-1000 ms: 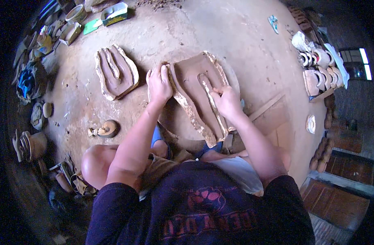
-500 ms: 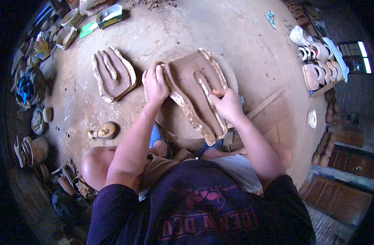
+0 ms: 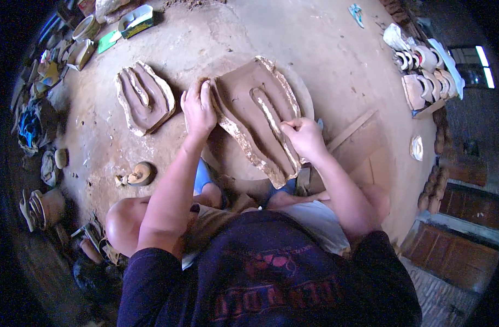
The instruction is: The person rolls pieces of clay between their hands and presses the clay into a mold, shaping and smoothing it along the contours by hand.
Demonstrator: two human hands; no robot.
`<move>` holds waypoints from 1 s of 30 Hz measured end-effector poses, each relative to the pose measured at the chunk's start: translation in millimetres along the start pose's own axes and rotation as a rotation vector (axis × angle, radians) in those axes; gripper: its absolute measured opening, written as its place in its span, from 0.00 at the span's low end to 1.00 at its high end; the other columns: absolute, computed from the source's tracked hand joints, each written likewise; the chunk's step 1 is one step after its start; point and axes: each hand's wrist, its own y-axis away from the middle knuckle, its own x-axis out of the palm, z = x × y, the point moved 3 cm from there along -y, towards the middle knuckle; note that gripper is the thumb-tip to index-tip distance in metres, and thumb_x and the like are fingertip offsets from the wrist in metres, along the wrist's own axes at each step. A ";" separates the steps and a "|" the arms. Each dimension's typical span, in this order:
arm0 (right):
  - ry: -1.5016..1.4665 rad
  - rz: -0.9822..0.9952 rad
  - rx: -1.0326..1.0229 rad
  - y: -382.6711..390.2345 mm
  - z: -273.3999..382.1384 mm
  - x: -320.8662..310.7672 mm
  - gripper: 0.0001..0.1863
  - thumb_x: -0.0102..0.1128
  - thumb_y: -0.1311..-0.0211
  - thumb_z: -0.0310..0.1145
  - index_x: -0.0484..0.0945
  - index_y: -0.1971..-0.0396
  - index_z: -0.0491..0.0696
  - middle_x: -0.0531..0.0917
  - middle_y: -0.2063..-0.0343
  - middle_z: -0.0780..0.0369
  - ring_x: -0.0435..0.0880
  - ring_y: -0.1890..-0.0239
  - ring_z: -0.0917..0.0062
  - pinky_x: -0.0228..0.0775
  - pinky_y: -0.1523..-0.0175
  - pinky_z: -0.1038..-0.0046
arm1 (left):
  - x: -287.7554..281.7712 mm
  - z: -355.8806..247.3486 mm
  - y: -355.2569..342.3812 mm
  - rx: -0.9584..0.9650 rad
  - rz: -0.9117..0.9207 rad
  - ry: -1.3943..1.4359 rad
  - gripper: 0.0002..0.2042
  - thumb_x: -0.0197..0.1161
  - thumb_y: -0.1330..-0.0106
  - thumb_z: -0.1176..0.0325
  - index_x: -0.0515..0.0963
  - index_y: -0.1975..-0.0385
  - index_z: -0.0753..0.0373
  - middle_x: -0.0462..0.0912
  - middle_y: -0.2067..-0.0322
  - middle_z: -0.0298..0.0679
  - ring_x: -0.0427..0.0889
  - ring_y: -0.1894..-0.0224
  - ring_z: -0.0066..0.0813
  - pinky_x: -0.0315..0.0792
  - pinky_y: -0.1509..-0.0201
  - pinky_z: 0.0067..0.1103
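Observation:
A large clay-lined mould (image 3: pixel 237 103), brown inside with a chalky white rim and a narrow pale ridge down its middle, lies over a round board (image 3: pixel 304 90) in front of me. My left hand (image 3: pixel 199 106) is closed over its upper left rim, thumb on the edge and fingers beyond it. At the opposite side my right hand (image 3: pixel 305 137) grips the right rim, fingers curled inward near the ridge; some of its fingertips are hidden. Apart from my hands, to the left, a smaller clay-lined mould (image 3: pixel 158 111) of similar shape rests on the floor.
A round wooden piece (image 3: pixel 144 173) lies left of my knee. Boxes (image 3: pixel 135 23) and basins stand at the far left. Curved pale moulds (image 3: pixel 424 90) are stacked at the right, and a flat wooden strip (image 3: pixel 353 129) lies right of the board.
The scene has shifted slightly left and up in the picture. Both hands stay on the large mould; my right fingers look more tightly curled at its rim.

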 end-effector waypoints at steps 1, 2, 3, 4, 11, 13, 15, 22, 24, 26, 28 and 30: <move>0.066 -0.103 -0.133 3.3 -1.1 0.5 0.16 0.71 0.38 0.38 0.89 0.59 0.39 0.89 0.62 0.47 0.90 0.57 0.58 0.80 0.47 0.65 | 0.5 0.2 -1.2 -0.019 0.011 0.003 0.19 0.45 0.21 0.59 0.81 0.47 0.62 0.84 0.50 0.50 0.80 0.43 0.50 0.59 0.28 0.43; 0.133 -0.207 -0.266 7.6 -2.0 0.9 0.17 0.71 0.38 0.39 0.89 0.59 0.40 0.89 0.62 0.47 0.90 0.58 0.59 0.80 0.47 0.65 | 0.6 -0.2 -2.2 -0.038 0.021 0.006 0.19 0.46 0.21 0.59 0.81 0.47 0.63 0.84 0.49 0.50 0.80 0.43 0.49 0.58 0.27 0.43; 0.131 -0.207 -0.264 11.3 -7.1 3.5 0.17 0.71 0.38 0.39 0.89 0.59 0.40 0.89 0.62 0.47 0.90 0.58 0.59 0.80 0.47 0.65 | 2.1 4.3 -1.4 -0.037 0.023 0.005 0.19 0.46 0.21 0.59 0.81 0.47 0.63 0.84 0.49 0.50 0.80 0.43 0.49 0.58 0.27 0.43; 0.230 -0.215 -0.336 15.2 -6.5 5.1 0.16 0.71 0.39 0.39 0.89 0.59 0.41 0.90 0.62 0.48 0.91 0.58 0.59 0.80 0.48 0.65 | 1.5 6.9 -0.8 0.015 -0.006 -0.019 0.19 0.46 0.21 0.59 0.81 0.47 0.63 0.84 0.49 0.50 0.79 0.42 0.49 0.58 0.26 0.43; 0.081 -0.083 -0.074 11.1 -15.4 -1.4 0.16 0.74 0.42 0.39 0.90 0.63 0.42 0.90 0.65 0.50 0.90 0.58 0.58 0.80 0.48 0.63 | 3.2 1.9 2.8 -0.057 -0.014 0.048 0.20 0.47 0.21 0.58 0.81 0.46 0.64 0.84 0.47 0.51 0.79 0.41 0.49 0.56 0.25 0.43; 0.126 -0.144 -0.156 17.6 -19.2 2.6 0.16 0.75 0.42 0.40 0.90 0.62 0.42 0.90 0.64 0.49 0.90 0.59 0.58 0.80 0.47 0.63 | 3.3 7.6 1.5 -0.049 -0.025 0.044 0.20 0.47 0.21 0.58 0.81 0.46 0.64 0.84 0.47 0.51 0.80 0.41 0.49 0.57 0.25 0.43; 0.301 -0.233 -0.346 27.6 -16.5 7.1 0.16 0.75 0.43 0.40 0.90 0.62 0.42 0.89 0.64 0.48 0.90 0.59 0.57 0.80 0.47 0.62 | 1.9 16.0 1.2 -0.002 -0.053 -0.005 0.20 0.47 0.21 0.59 0.81 0.47 0.65 0.84 0.47 0.52 0.79 0.42 0.50 0.57 0.26 0.44; 0.156 -0.066 -0.050 15.5 -26.5 -4.3 0.18 0.75 0.44 0.44 0.91 0.63 0.45 0.89 0.63 0.49 0.90 0.59 0.55 0.81 0.49 0.60 | 2.0 3.2 2.3 -0.056 -0.008 0.051 0.20 0.46 0.21 0.58 0.81 0.47 0.65 0.84 0.49 0.53 0.80 0.43 0.53 0.59 0.27 0.44; 0.229 -0.093 -0.049 29.0 -26.7 -3.1 0.17 0.73 0.42 0.45 0.90 0.62 0.46 0.89 0.63 0.51 0.90 0.59 0.55 0.81 0.49 0.59 | 1.1 -0.7 2.9 -0.047 -0.017 0.055 0.20 0.46 0.21 0.58 0.81 0.47 0.65 0.85 0.50 0.53 0.80 0.44 0.53 0.59 0.27 0.44; 0.357 -0.169 -0.177 42.4 -21.6 -2.9 0.17 0.73 0.42 0.44 0.90 0.62 0.45 0.89 0.62 0.52 0.89 0.59 0.55 0.81 0.50 0.58 | 2.8 4.5 1.4 -0.047 -0.029 0.047 0.20 0.46 0.21 0.58 0.81 0.48 0.65 0.85 0.50 0.53 0.80 0.44 0.53 0.59 0.27 0.44; 0.394 -0.219 -0.265 47.5 -21.2 -1.7 0.17 0.73 0.42 0.44 0.90 0.62 0.44 0.89 0.62 0.50 0.89 0.58 0.54 0.81 0.51 0.58 | 3.7 9.9 1.3 -0.044 -0.039 0.041 0.20 0.46 0.21 0.58 0.81 0.48 0.64 0.85 0.50 0.53 0.80 0.44 0.52 0.59 0.27 0.44; 0.322 -0.153 -0.134 48.3 -12.5 -4.9 0.17 0.73 0.43 0.44 0.90 0.63 0.44 0.89 0.65 0.49 0.89 0.60 0.54 0.81 0.51 0.57 | 3.4 16.4 1.4 -0.038 -0.037 0.028 0.19 0.46 0.21 0.58 0.81 0.49 0.63 0.85 0.51 0.52 0.80 0.45 0.52 0.61 0.29 0.43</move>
